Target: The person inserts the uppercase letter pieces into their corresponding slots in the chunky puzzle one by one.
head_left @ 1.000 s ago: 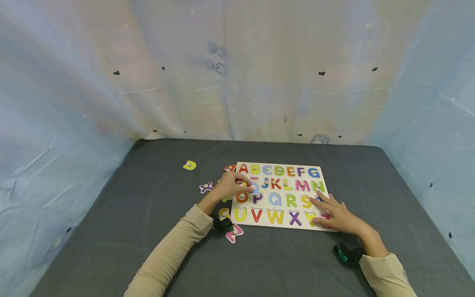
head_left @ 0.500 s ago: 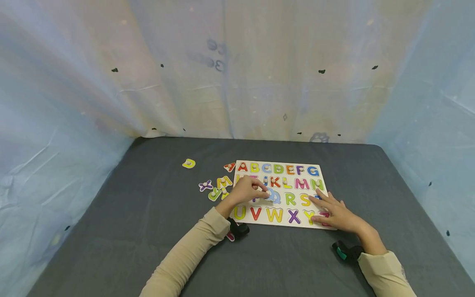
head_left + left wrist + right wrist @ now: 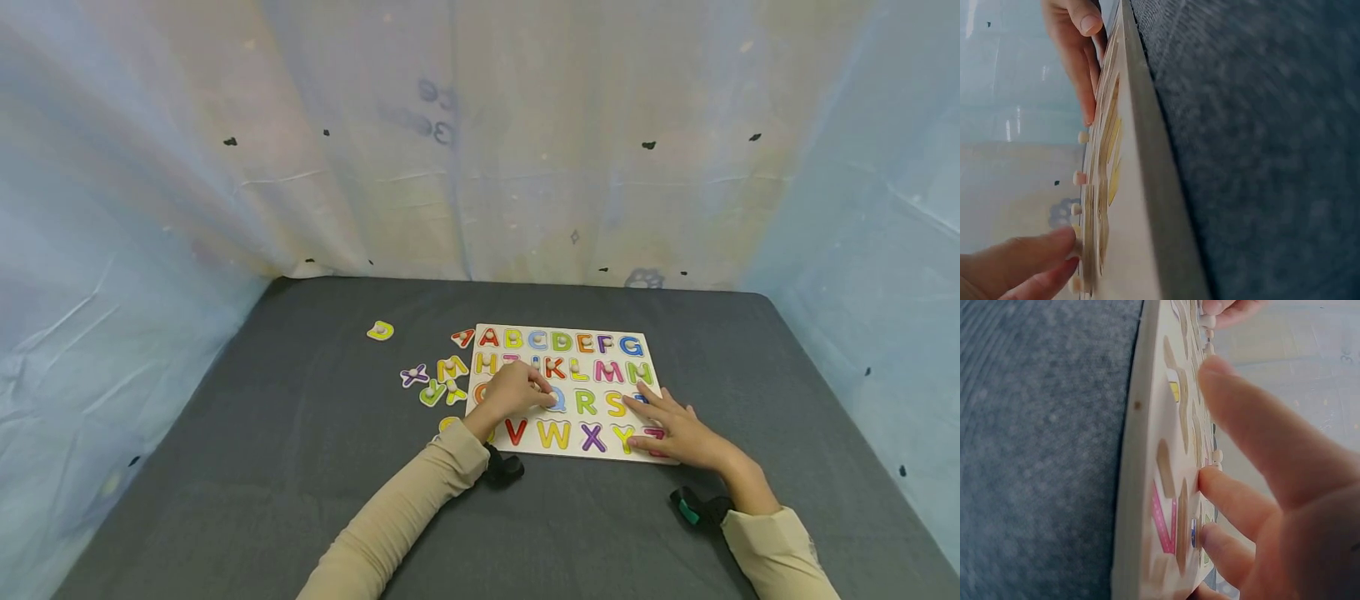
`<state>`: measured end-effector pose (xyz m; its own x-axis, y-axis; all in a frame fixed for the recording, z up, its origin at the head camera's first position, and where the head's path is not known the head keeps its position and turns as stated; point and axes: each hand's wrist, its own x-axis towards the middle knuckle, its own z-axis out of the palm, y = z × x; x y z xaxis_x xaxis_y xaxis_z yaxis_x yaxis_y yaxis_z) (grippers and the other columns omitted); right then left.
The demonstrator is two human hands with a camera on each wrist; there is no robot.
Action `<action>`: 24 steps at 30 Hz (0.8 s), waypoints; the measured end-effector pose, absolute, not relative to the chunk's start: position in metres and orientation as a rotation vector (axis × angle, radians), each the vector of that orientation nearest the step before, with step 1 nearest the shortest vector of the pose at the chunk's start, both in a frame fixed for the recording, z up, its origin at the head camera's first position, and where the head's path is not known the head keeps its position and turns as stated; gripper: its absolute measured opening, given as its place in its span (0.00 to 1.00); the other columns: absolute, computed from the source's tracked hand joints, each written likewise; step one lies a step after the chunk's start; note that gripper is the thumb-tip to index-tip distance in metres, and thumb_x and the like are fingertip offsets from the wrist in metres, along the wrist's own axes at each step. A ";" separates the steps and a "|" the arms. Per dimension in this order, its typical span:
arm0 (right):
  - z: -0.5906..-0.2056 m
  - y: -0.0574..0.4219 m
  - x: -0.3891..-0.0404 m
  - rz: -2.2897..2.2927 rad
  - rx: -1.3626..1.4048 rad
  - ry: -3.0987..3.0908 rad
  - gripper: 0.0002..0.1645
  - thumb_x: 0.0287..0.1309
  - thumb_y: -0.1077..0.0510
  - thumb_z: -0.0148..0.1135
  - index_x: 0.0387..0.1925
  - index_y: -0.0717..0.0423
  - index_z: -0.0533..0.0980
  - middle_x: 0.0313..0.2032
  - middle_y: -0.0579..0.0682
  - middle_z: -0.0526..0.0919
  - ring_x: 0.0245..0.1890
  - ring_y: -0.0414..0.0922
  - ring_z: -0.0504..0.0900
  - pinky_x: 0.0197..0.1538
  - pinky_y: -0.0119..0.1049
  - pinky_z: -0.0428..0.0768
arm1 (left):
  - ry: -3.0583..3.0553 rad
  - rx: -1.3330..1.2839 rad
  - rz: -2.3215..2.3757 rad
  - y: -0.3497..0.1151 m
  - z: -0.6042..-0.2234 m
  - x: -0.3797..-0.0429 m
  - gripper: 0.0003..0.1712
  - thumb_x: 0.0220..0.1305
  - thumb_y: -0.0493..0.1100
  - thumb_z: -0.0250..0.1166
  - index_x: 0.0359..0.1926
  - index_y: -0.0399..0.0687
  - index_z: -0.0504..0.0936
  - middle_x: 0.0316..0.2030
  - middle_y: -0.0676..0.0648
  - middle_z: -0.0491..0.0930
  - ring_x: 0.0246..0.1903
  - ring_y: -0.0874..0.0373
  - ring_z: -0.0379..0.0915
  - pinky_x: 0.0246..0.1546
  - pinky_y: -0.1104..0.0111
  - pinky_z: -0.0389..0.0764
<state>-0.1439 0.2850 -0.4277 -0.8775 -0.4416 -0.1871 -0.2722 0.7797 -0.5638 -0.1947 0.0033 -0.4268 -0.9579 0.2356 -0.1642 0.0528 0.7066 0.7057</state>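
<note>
My left hand [image 3: 513, 390] pinches the small knob of a light blue letter Q puzzle piece [image 3: 557, 400] between thumb and finger. That piece is at the Q outline in the third row of the wooden alphabet board [image 3: 525, 340]. In the left wrist view, the piece [image 3: 1088, 250] lies flat against the board's face; whether it is fully seated, I cannot tell. My right hand [image 3: 682, 429] rests on the board's right side, its fingers spread across the S, T, Y and Z area. The left hand hides some third-row letters.
Loose knobbed letters lie left of the board: a yellow M-like piece [image 3: 452, 368], purple X [image 3: 413, 375], green piece [image 3: 432, 392], yellow Y [image 3: 455, 392], red piece [image 3: 462, 337] and yellow U-like piece [image 3: 381, 331]. Dark cloth [image 3: 337, 400] covers the table.
My left hand has carried the blue Q rightward from over the O and P area to the Q outline. My right hand has stayed on the board.
</note>
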 end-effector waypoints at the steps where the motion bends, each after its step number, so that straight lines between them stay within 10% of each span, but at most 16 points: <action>1: -0.428 0.285 -0.144 -0.774 -0.547 2.661 0.46 0.56 0.45 0.65 0.70 0.59 0.61 0.73 0.70 0.48 0.69 0.80 0.40 0.59 0.81 0.38 | 2.687 0.217 1.071 0.004 -0.427 -0.195 0.08 0.49 0.50 0.75 0.30 0.55 0.90 0.40 0.52 0.84 0.30 0.63 0.70 0.26 0.74 0.64; 24: -0.429 0.286 -0.144 -0.786 -0.598 2.674 0.45 0.55 0.46 0.67 0.69 0.59 0.62 0.72 0.72 0.49 0.68 0.81 0.41 0.58 0.81 0.40 | 2.727 0.243 1.218 -0.065 -0.413 -0.193 0.11 0.54 0.48 0.73 0.37 0.48 0.89 0.16 0.56 0.60 0.17 0.63 0.50 0.20 0.73 0.51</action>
